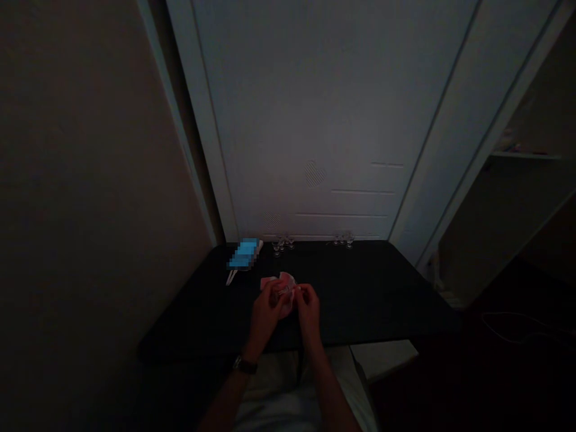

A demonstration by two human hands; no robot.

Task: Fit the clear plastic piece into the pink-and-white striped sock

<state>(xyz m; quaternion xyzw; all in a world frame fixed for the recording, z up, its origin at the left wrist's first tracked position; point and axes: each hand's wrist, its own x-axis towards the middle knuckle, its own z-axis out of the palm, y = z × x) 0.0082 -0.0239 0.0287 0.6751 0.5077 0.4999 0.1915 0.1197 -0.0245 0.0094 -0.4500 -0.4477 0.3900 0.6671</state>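
Both hands (287,301) hold a pink cloth (287,281) above the dark table (360,294).

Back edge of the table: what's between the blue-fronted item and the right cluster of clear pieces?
In the head view, another clear cluster, nearer the blue-fronted item. From there to the right cluster, bare black tabletop.

Both bare forearms (330,384) reach forward, converging; the bare left grip (265,306) and bare right grip (309,303) sit close together, knuckles up, fingers curled and thumbs pinched inward.
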